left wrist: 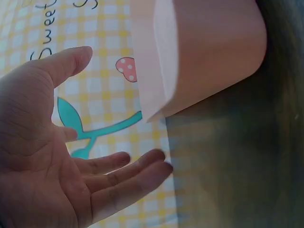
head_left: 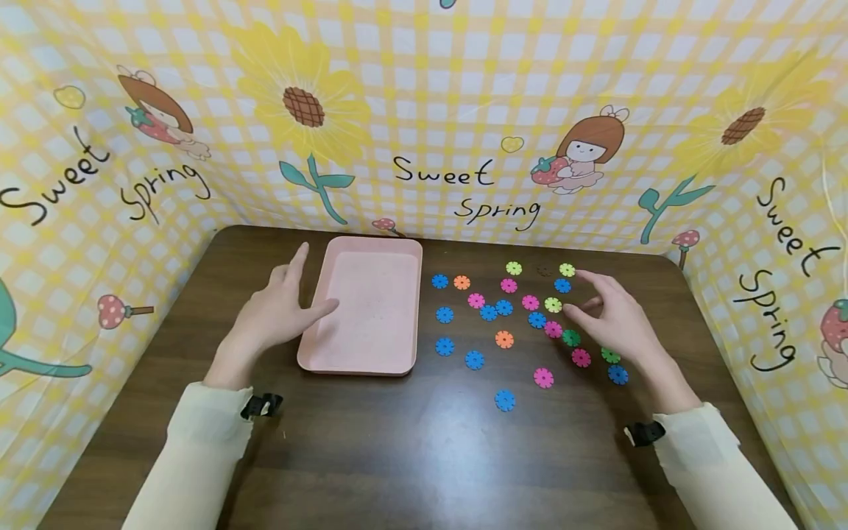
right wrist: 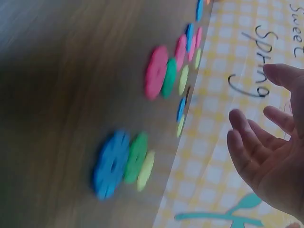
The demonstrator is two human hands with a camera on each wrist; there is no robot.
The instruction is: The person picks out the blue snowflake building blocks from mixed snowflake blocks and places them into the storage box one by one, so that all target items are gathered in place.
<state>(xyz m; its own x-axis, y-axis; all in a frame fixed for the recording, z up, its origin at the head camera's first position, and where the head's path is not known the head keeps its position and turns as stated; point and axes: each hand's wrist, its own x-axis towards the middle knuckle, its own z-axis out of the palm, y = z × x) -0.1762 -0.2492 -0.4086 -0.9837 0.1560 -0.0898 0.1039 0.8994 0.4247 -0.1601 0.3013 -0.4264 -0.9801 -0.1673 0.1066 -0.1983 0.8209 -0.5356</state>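
Note:
My left hand [head_left: 271, 309] hovers at the left side of a pink rectangular tray [head_left: 371, 316], its thumb overlapping the tray in the head view. In the left wrist view its fingers [left wrist: 130, 185] are spread and hold nothing. Over the right part of scattered notched plastic discs is my right hand [head_left: 619, 320], with nothing in its grasp. Its thumb tip appears close to a yellow-green disc [head_left: 553, 305], its index fingertip close to another yellow-green disc [head_left: 567, 270]. A green disc [head_left: 610, 355] lies partly hidden under this hand, with a blue disc [head_left: 618, 375] just below.
More discs lie loose right of the tray, including an orange disc [head_left: 504, 339], a pink disc [head_left: 543, 377] and a blue disc [head_left: 505, 400] nearest the front. A dark brown disc [head_left: 544, 271] blends into the wooden table [head_left: 371, 449]. Checked cloth [head_left: 424, 110] walls in the back and sides.

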